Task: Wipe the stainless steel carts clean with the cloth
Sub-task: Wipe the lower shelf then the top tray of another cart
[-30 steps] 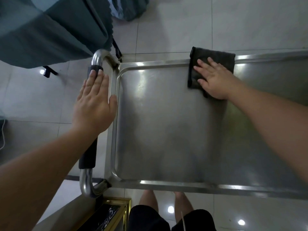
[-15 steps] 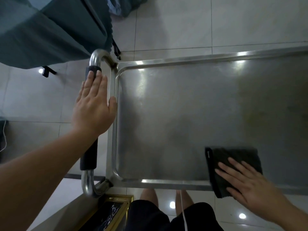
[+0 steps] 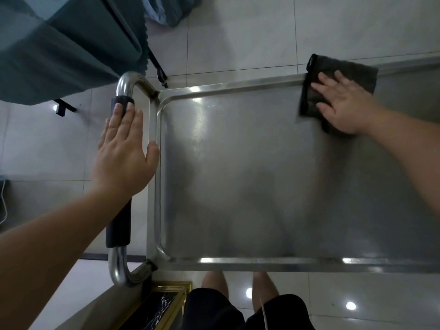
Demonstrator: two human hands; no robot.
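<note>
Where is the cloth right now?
Head view, upper right: the dark cloth lies over the cart's far rim, pressed flat under the right hand.

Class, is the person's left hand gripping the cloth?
No, the left hand rests flat on the cart handle; the right hand presses the cloth.

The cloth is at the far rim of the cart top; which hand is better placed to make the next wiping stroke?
The right hand. It presses flat on the cloth on the cart top, while the left hand rests on the handle, probably steadying the cart.
</note>
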